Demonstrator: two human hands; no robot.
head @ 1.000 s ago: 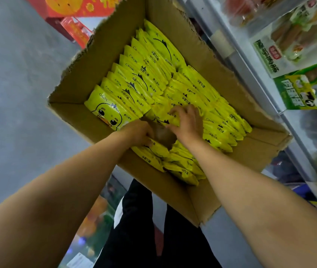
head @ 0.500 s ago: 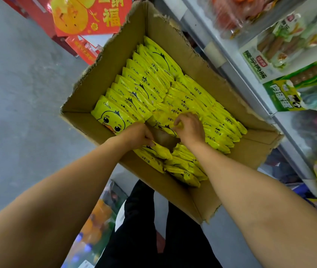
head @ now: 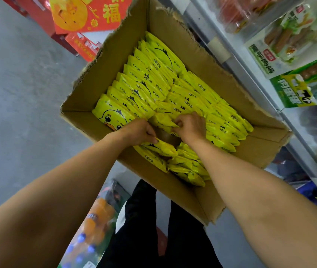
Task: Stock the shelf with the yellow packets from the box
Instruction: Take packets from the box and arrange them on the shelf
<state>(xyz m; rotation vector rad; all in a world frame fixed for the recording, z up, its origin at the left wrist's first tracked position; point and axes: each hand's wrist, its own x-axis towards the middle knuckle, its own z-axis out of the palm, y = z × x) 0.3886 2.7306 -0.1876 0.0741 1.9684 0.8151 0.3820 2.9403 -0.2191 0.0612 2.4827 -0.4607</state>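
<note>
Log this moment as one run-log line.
stage: picking | left hand: gripping yellow packets | right hand: pinching packet | cardboard box: nearly full

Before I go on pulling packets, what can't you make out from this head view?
- Gap floor between left hand and right hand: shadowed.
- Both grips on the yellow packets: fingers curl out of sight.
- Box depth: packets cover it.
- Shelf free space: blurred, cut off.
</note>
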